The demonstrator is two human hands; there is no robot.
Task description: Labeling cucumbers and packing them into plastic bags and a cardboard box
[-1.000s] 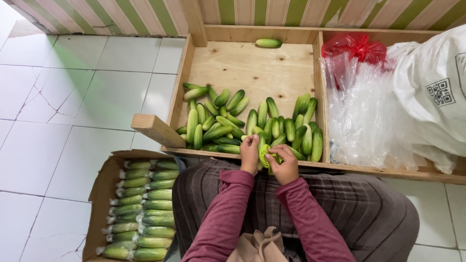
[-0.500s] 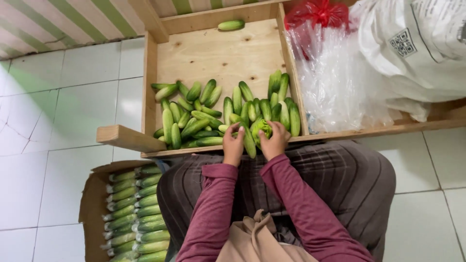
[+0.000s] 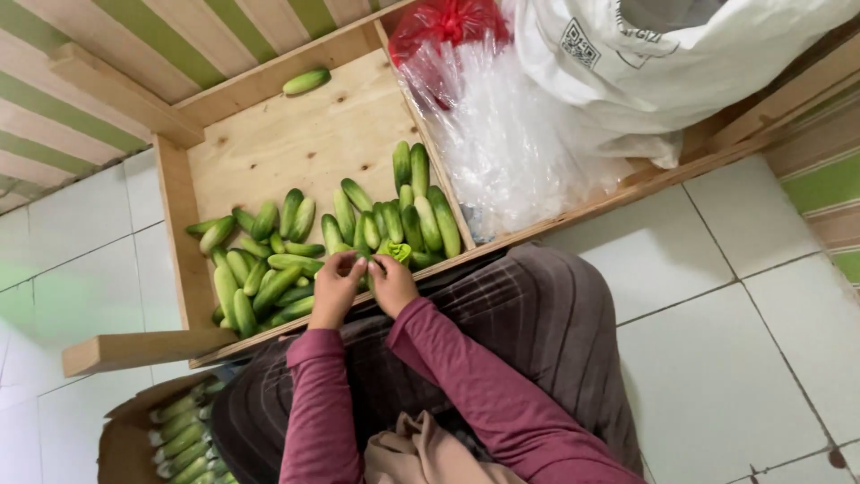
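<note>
My left hand [image 3: 337, 289] and my right hand [image 3: 392, 283] meet at the near edge of a wooden crate [image 3: 175, 224], both closed on one cucumber [image 3: 395, 253] with a crinkled bit of green wrap at its end. Several loose green cucumbers [image 3: 278, 264] lie piled along the crate's near side, just beyond my fingers. A single cucumber [image 3: 305, 82] rests alone at the far wall of the crate. My maroon sleeves and striped lap fill the bottom of the view.
A heap of clear plastic bags [image 3: 502, 134] with a red bag [image 3: 448, 22] and a large white sack [image 3: 663, 63] fills the neighbouring compartment on the right. A cardboard box of wrapped cucumbers [image 3: 179, 435] sits at lower left on white floor tiles [image 3: 743, 341].
The view has swung and tilted, so the crate now sits slanted. My hands stay together on the same cucumber at the crate's near edge.
</note>
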